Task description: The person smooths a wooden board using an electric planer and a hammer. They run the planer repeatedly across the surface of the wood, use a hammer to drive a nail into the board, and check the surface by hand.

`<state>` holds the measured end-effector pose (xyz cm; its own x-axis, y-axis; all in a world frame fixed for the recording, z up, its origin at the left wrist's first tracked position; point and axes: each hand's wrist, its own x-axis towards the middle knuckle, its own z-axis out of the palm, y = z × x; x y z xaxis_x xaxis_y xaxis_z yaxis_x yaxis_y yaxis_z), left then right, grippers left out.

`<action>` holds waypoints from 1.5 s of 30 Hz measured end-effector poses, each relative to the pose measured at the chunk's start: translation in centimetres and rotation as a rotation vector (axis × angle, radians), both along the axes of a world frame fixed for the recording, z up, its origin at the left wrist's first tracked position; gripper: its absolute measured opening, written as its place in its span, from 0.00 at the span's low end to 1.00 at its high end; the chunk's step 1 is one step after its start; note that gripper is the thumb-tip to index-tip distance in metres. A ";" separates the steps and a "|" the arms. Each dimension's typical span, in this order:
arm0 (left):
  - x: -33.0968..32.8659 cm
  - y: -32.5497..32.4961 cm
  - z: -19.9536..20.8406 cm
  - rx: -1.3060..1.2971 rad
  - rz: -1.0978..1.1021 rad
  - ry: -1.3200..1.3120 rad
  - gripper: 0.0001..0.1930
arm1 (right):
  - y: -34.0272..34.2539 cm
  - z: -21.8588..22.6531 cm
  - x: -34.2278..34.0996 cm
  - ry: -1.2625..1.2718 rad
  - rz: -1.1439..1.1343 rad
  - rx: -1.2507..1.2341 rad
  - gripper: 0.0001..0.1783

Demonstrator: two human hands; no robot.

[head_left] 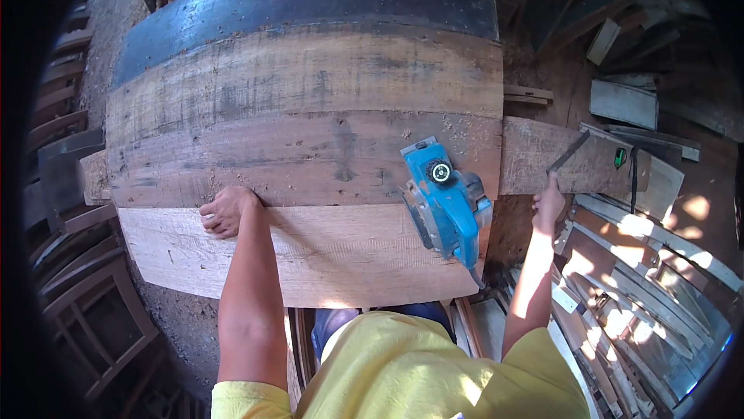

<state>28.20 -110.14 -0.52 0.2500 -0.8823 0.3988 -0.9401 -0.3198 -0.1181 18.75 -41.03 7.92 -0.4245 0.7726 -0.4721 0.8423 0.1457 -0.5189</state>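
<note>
dark bar (570, 152), gripped in the fingers of the right hand (547, 205), points forward-right, away from the left hand (228, 211), whose curled fingers' contents i cannot tell.

The person wears a bright yellow short-sleeved fabric shirt (395, 372), plain over the part that shows, with soft creases and folds running across it. Small pale patches of sunlight dapple its right half, and a tiny white spot shows at the lower edge of the view. The loose yellow left sleeve (249, 398) ends in a straight-edged cuff above the elbow; the yellow right sleeve (535, 361) is wide and merges smoothly into the shoulder. Below the shirt's front edge appear dark blue trousers (430, 310), with a lighter purplish area toward the left. Both slender forearms are bare, as are the left hand (225, 213) and the right hand (549, 204).
</note>
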 end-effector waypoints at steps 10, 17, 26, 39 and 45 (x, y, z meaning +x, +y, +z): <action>-1.2 0.6 0.0 0.031 -0.009 -0.002 0.20 | -26.3 1.6 -14.6 0.615 1.717 0.279 0.22; -0.3 0.2 -0.1 -0.006 -0.026 -0.025 0.21 | -27.7 0.3 -14.4 0.718 1.829 0.211 0.10; -0.6 0.8 -0.1 0.000 -0.017 0.012 0.19 | -20.1 -0.6 -16.2 0.569 1.328 0.503 0.17; -1.0 1.2 0.7 -0.020 -0.031 0.014 0.19 | -16.5 -2.0 -13.5 0.426 1.252 0.304 0.55; -0.6 1.4 1.2 0.011 -0.061 0.050 0.21 | -17.6 -2.3 -13.3 0.360 1.324 0.531 0.51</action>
